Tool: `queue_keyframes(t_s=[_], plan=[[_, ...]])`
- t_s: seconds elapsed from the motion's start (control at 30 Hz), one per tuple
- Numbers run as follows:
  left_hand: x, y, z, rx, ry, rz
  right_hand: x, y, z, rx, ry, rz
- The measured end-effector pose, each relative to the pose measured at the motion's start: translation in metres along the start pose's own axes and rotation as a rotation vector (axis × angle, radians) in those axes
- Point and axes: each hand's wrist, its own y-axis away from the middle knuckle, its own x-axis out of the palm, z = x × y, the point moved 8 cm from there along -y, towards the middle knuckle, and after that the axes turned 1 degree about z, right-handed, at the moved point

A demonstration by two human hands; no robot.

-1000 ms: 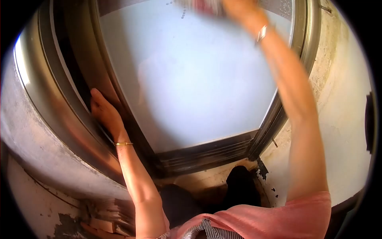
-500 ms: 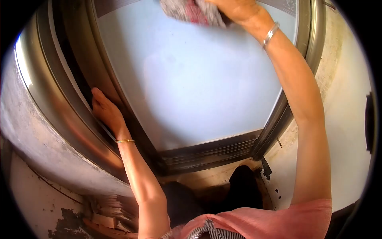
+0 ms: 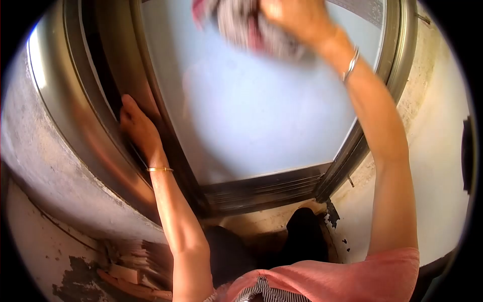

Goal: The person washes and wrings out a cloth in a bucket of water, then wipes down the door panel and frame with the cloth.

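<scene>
The cloth (image 3: 239, 25) runs longways from ten to four o'clock, held tight in the right hand (image 3: 297, 20), which reaches toward eleven. The left hand (image 3: 140, 130) touches the door (image 3: 261, 116); I can't tell its grip.

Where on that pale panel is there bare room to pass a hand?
The pale panel shows bare across its middle and lower part, bordered by the cloth above and the dark bottom rail below. It's crowded at the top, where the right hand holds the cloth, and at the left frame, where the left hand rests.
</scene>
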Motion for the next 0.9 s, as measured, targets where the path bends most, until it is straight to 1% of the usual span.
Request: queue_keyframes(t_s=[0.03, 0.07, 0.13, 0.2, 0.23, 0.27, 0.37, 0.4, 0.43, 0.47, 0.5, 0.53, 0.6, 0.63, 0.7, 0.73, 0.77, 0.8, 0.83, 0.9], plan=[[0.001, 0.0, -0.001, -0.011, 0.016, 0.0, -0.018, -0.022, -0.006, 0.009, 0.028, -0.113], [0.0, 0.001, -0.004, -0.029, 0.032, 0.001, -0.01, -0.016, 0.002, -0.028, 0.152, -0.157], [0.0, 0.002, -0.006, -0.041, 0.034, 0.002, 0.006, 0.022, 0.033, 0.004, 0.089, -0.018], [-0.003, 0.002, -0.005, -0.01, -0.002, -0.009, 0.042, 0.098, 0.09, -0.044, 0.021, 0.178], [-0.005, 0.005, -0.004, -0.039, -0.001, 0.031, 0.05, 0.132, 0.117, -0.086, -0.088, 0.26], [-0.004, 0.004, -0.006, -0.063, 0.006, 0.065, 0.054, 0.149, 0.13, -0.082, -0.144, 0.474], [0.0, 0.001, -0.004, -0.086, 0.037, 0.109, 0.049, 0.127, 0.116, -0.118, -0.134, 0.385], [0.001, 0.001, -0.002, -0.09, 0.046, 0.114, 0.044, 0.106, 0.101, -0.184, -0.007, 0.327], [0.001, 0.001, -0.002, -0.084, 0.077, 0.103, 0.03, 0.073, 0.079, -0.234, 0.127, 0.175], [0.0, 0.001, -0.001, -0.074, 0.103, 0.093, 0.026, 0.034, 0.042, -0.179, 0.078, 0.116], [0.0, 0.002, -0.001, -0.06, 0.131, 0.084, 0.011, -0.009, 0.003, 0.065, -0.07, 0.095], [-0.001, 0.002, -0.001, -0.054, 0.14, 0.069, 0.004, -0.032, -0.026, 0.306, -0.216, 0.073], [-0.002, 0.005, -0.004, -0.052, 0.164, 0.029, -0.004, -0.041, -0.023, 0.175, -0.001, -0.109], [-0.001, 0.007, -0.004, -0.052, 0.141, 0.05, -0.008, -0.04, -0.016, 0.115, 0.103, -0.189], [-0.004, 0.003, -0.004, -0.045, 0.103, 0.052, 0.022, 0.007, 0.039, 0.054, 0.015, -0.033], [-0.005, 0.002, -0.005, -0.046, 0.111, 0.073, 0.044, 0.041, 0.076, -0.061, 0.043, 0.033], [-0.005, 0.004, -0.006, -0.05, 0.121, 0.098, 0.057, 0.072, 0.116, -0.105, 0.036, 0.161], [-0.003, 0.004, -0.009, -0.053, 0.139, 0.118, 0.068, 0.107, 0.146, -0.182, -0.07, 0.225], [-0.002, 0.005, -0.01, -0.056, 0.136, 0.138, 0.08, 0.133, 0.164, -0.193, -0.161, 0.392], [-0.001, 0.003, -0.006, -0.069, 0.122, 0.155, 0.079, 0.132, 0.16, -0.244, -0.148, 0.414]])
